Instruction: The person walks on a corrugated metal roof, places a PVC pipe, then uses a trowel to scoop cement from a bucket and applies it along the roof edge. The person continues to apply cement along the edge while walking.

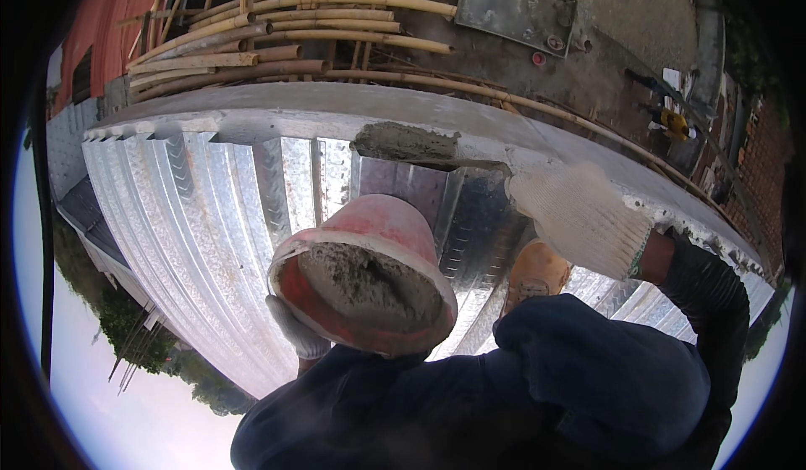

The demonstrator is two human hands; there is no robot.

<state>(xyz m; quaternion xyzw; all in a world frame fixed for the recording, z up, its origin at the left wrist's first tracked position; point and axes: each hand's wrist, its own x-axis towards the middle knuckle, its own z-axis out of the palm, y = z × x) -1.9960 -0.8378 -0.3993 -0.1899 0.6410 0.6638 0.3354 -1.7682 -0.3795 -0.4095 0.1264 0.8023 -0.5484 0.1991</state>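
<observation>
My left hand (298, 329), in a pale knit glove, grips the rim of a red bucket (382, 218) from its near left side. The bucket is tilted, its mouth toward me, and wet grey mortar (365, 285) lies inside. In a white knit glove, my right hand (579, 216) is closed around a trowel whose handle is hidden. The trowel's thin blade (470, 165) shows nearly edge-on. It lies along the lower side of a dark patch of wet mortar (403, 141) on the edge of a concrete wall (294, 124).
Ribbed metal sheets (201, 218) spread beneath me, with my brown boot (537, 270) on them. Beyond the wall lie bamboo poles (336, 25). Lower down are a grey mixing trough (516, 8) and a person in yellow (674, 122). A brick wall (766, 155) stands far right.
</observation>
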